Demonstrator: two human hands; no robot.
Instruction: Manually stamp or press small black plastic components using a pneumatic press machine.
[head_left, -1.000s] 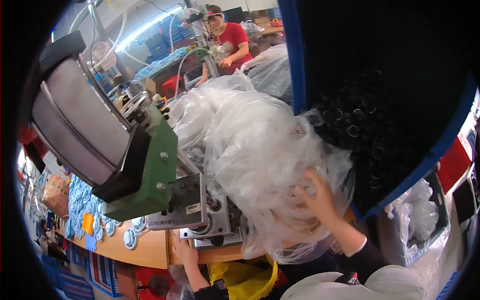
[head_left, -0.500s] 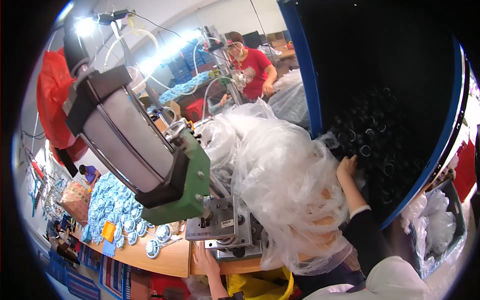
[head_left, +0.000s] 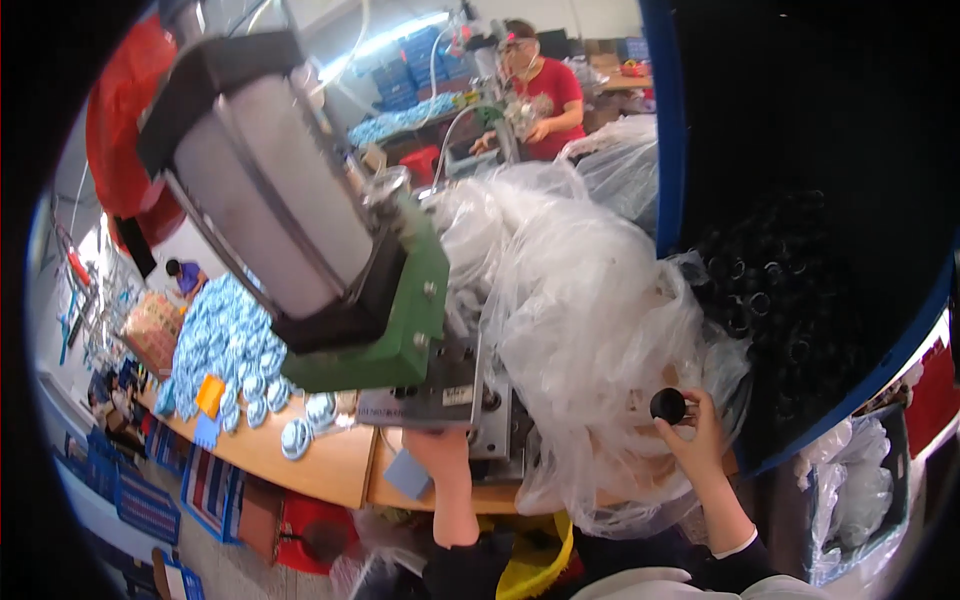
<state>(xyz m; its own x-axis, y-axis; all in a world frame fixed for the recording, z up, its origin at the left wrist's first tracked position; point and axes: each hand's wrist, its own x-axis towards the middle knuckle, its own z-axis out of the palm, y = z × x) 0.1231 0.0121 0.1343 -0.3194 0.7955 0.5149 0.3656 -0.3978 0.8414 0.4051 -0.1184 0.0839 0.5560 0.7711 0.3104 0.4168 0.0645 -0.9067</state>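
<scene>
At left of centre, the press [head_left: 415,325] has a grey cylinder body, a green bracket and a flat metal plate [head_left: 430,398] at its foot. To the right, the black part [head_left: 667,406] is round, short and dark, its circular face toward the view; it is held up in front of the clear plastic sheeting [head_left: 585,290].

Counting from the left: a heap of light-blue pieces [head_left: 232,325], too many to count; one orange piece [head_left: 210,395]; two flat blue pieces [head_left: 207,430]; one press; one black part in hand; and a blue-walled bin [head_left: 664,130] of dark rings [head_left: 770,285], likewise uncountable.

The left hand [head_left: 440,455] is at the plate's lower edge, fingers hidden, so whether it is open cannot be told. The right hand [head_left: 697,440] grips the black part between thumb and curled fingers.
</scene>
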